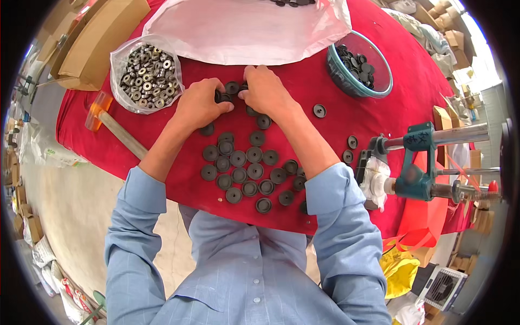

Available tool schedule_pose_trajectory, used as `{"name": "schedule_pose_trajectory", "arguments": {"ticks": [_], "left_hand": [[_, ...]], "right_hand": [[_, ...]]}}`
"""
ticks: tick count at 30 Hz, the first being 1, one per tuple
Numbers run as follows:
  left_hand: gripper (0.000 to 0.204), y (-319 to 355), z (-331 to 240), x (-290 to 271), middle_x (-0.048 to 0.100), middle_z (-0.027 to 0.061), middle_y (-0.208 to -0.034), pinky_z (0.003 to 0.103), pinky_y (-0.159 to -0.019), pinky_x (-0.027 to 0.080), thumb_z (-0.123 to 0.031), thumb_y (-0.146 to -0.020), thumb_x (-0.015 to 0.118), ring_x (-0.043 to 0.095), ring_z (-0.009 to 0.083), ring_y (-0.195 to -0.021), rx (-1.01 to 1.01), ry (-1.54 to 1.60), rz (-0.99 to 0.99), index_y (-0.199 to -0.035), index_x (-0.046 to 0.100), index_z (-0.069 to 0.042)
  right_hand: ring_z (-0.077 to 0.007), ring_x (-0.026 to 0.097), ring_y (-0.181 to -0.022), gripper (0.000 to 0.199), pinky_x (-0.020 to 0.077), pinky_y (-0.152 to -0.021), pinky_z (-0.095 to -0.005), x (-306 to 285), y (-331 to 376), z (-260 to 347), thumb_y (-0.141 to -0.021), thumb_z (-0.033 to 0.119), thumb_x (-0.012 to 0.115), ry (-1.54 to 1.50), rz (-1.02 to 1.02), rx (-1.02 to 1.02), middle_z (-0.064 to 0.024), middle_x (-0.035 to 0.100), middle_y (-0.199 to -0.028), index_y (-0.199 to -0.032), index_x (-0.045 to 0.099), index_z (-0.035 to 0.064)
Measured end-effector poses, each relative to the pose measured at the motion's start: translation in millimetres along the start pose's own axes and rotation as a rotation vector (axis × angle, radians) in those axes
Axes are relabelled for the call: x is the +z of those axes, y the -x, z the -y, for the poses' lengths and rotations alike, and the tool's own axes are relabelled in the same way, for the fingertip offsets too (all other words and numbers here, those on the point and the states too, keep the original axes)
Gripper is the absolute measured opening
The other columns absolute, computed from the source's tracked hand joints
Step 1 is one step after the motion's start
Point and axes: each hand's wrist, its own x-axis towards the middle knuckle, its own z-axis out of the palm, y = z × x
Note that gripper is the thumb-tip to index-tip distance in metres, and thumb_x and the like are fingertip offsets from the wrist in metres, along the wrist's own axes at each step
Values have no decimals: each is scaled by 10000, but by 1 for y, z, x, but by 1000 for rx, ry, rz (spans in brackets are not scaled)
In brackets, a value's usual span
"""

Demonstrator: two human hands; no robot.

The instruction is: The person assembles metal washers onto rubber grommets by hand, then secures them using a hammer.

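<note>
Small black round caps (238, 158) lie in a loose cluster on the red tablecloth. At the far end of the cluster, my left hand (201, 104) is closed around a couple of black caps, its thumb toward the right. Facing it, my right hand (264, 93) has its fingers curled at the edge of another cap, which they partly hide. Between the two hands sits one more black cap (232, 88). Several caps also lie just below my right hand, by the wrist.
A clear bag of metal bearings (146, 78) stands far left, beside a mallet (116, 127). A white sack (244, 32) lies at the back. Right of it is a glass bowl (374, 89) holding black parts. A green hand press (414, 162) stands at the right.
</note>
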Motion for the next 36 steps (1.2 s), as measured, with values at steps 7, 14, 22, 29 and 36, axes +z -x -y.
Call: {"name": "schedule_pose_trajectory", "arguments": {"ticks": [7, 14, 22, 29, 36], "left_hand": [[366, 7, -9, 12, 733, 175, -948, 455, -810, 554, -166, -832, 870, 712, 361, -892, 232, 68, -98, -1094, 667, -13], [225, -17, -68, -21, 666, -2, -845, 283, -769, 510, -160, -999, 716, 579, 74, -814, 376, 485, 10, -1144, 734, 11], [308, -176, -235, 23, 807, 124, -853, 382, -730, 616, -287, -941, 808, 777, 232, -791, 517, 601, -110, -1026, 823, 9], [561, -163, -291, 62, 803, 153, -946, 390, -682, 619, -321, -976, 786, 766, 212, -755, 399, 690, -28, -1373, 662, 55], [499, -107, -226, 32, 788, 186, -1061, 406, -800, 616, -260, -1030, 712, 764, 222, -951, 854, 460, -6, -1401, 628, 63]], "right_hand": [[-447, 718, -1094, 426, 597, -922, -505, 3, 14, -13, -867, 124, 838, -93, -170, -115, -281, 694, -1166, -1213, 640, -28], [-374, 759, -946, 226, 589, -848, -458, -102, 62, -33, -887, 109, 764, -196, -656, -267, -217, 765, -941, -1089, 736, 11], [-445, 727, -1087, 332, 599, -955, -485, -187, 88, -117, -912, 96, 774, 263, -974, 88, -277, 739, -1140, -1213, 713, -31], [-433, 724, -935, 198, 583, -862, -486, -119, 215, -100, -904, -16, 704, -54, -863, 66, -222, 729, -986, -1101, 723, -11], [-432, 732, -938, 265, 614, -809, -509, -26, 276, -101, -926, 43, 746, 117, -464, 197, -207, 669, -1082, -1171, 649, 20]]}}
